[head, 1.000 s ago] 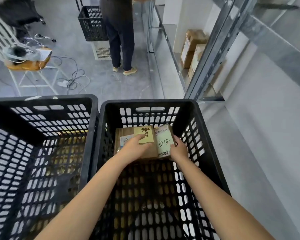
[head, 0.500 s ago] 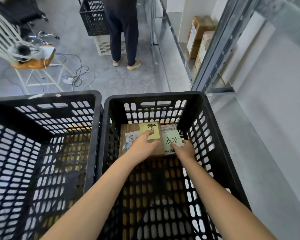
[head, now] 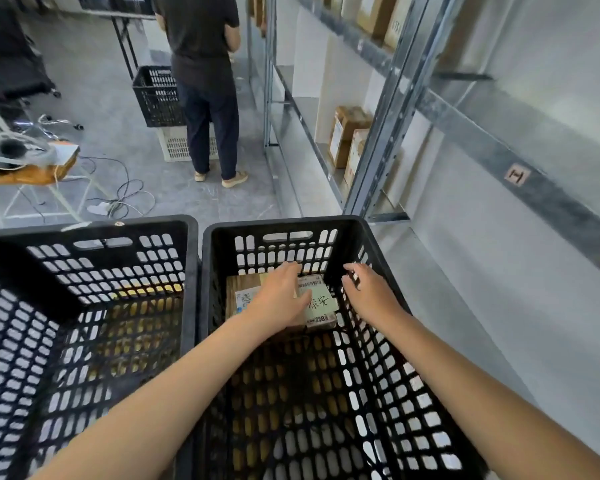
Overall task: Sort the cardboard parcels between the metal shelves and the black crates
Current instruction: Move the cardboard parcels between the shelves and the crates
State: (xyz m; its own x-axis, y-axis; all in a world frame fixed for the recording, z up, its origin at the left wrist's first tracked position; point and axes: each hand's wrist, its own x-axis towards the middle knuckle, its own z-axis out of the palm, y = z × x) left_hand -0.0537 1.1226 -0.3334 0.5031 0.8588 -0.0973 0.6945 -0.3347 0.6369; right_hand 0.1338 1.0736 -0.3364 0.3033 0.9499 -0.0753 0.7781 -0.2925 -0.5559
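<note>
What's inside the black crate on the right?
One cardboard parcel with labels lies at the far end of the right crate. The left hand covers its middle, so part stays hidden.

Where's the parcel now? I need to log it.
In the head view the parcel lies on the floor of the right crate, against its far wall, under the left hand; the right hand hovers beside it.

One wide-angle view only, taken from head height and tilted forward and down. Two black perforated plastic crates (head: 194, 237) are seen side by side, close beneath the lens, filling the lower frame. Both bare forearms are caught entering from the bottom edge. The grey metal shelving (head: 388, 109) is viewed obliquely on the right, the grey floor (head: 94, 95) stretching ahead.
</note>
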